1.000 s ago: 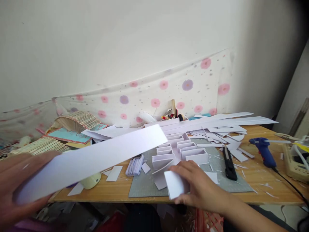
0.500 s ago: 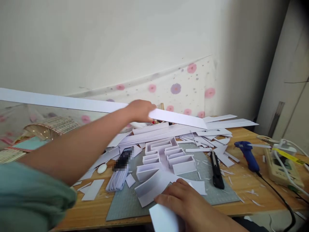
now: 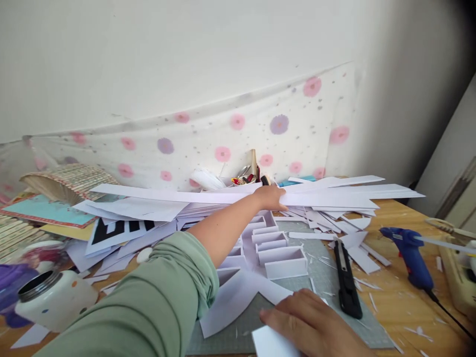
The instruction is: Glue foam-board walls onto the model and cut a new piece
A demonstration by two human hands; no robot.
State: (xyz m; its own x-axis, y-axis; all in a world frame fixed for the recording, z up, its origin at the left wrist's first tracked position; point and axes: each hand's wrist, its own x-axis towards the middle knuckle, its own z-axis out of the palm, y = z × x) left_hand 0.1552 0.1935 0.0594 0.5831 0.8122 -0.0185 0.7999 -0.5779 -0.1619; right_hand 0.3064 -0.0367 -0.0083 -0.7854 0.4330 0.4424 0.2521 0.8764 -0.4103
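My left hand (image 3: 270, 197) reaches across to the back of the table, its fingers closed on a long white strip (image 3: 156, 194) that lies over the pile of white strips. Near the front edge, my right hand (image 3: 308, 317) holds a white board piece (image 3: 273, 342) under its fingers. Between the hands stands a white model (image 3: 284, 263) of small open boxes, partly hidden by my left arm. A curved white sheet (image 3: 226, 305) rests at its front, over the grey cutting mat (image 3: 316, 248).
A black utility knife (image 3: 346, 280) lies right of the model, with a blue glue gun (image 3: 411, 255) and a power strip (image 3: 455, 277) farther right. White offcuts are scattered about. A jar (image 3: 55, 300), a purple container (image 3: 15, 292) and books (image 3: 67, 183) sit at left.
My left hand has lowered the long strip from the air onto the pile. My right hand still holds its white piece. The view has shifted, and the jar has come into sight.
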